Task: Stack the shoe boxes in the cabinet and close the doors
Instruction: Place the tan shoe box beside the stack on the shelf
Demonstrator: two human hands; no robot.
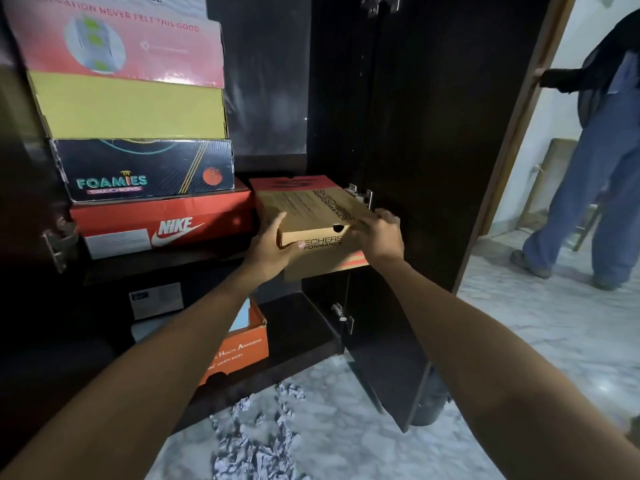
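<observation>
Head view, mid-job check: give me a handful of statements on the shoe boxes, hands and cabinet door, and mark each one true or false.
1. Both hands grip the tan cardboard Skechers Performance shoe box: left hand on its left side, right hand on its right. True.
2. The black Foamies shoe box lies directly on the red Nike shoe box. True.
3. The dark wooden cabinet door on the right is shut. False: it stands open.
4. The yellow shoe box is the lowest in the left stack. False: it sits above the Foamies box.
5. Crumpled white paper lies on the floor. True.
</observation>
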